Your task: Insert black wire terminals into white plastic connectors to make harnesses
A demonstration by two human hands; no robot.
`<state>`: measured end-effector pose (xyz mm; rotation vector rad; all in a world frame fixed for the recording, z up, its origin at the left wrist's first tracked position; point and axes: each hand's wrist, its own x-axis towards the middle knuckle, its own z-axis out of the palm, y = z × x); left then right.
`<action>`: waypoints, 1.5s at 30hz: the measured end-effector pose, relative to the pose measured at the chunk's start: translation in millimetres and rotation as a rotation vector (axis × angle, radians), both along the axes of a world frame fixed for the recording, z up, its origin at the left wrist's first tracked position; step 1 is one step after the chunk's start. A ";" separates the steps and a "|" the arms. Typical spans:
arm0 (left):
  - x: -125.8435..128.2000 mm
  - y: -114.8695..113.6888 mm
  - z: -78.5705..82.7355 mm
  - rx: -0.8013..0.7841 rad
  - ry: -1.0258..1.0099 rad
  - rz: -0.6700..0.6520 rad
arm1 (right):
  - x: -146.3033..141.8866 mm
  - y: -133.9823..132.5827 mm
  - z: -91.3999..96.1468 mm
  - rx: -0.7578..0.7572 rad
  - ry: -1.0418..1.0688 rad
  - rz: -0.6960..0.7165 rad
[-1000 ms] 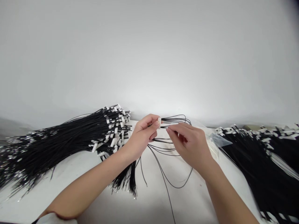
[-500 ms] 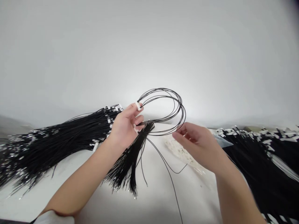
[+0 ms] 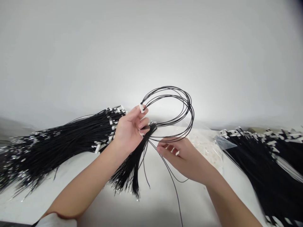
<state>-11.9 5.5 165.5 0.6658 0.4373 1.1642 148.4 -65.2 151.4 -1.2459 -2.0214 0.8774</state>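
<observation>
My left hand point(image 3: 131, 127) is closed around a looped wire harness. Its black wires point(image 3: 189, 107) arc out to the right in several thin strands. A white plastic connector point(image 3: 142, 108) shows at my left thumb and fingertips; another white end is partly covered by the lower fingers. My right hand point(image 3: 180, 154) is just below the loop, thumb and index fingertips close together beside thin loose wires point(image 3: 168, 167). Whether a wire lies in that pinch is hidden. Under my left hand a bundle of black wires point(image 3: 132, 170) fans downward, with shiny tips.
A large pile of black wires point(image 3: 71, 138) with white connectors lies at the left. More black wires point(image 3: 255, 167) with white ends are heaped at the right. Between them a clear bag point(image 3: 208, 151) of small pale parts rests on the white table point(image 3: 151, 208), before a plain wall.
My right hand has moved left and down, from the loop's right edge to beside the loose wires. The loop, still in my left hand, has shifted slightly right.
</observation>
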 end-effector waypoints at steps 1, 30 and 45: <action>0.3 -0.2 -0.1 -0.003 -0.003 -0.005 | -0.9 -0.1 -0.4 0.005 0.007 0.003; 5.5 5.0 -5.8 0.082 0.355 0.092 | 86.9 -14.7 35.6 0.016 1.070 -0.147; 15.1 -3.3 -17.2 0.230 0.501 0.017 | 57.2 -6.0 22.6 -0.106 0.686 -0.141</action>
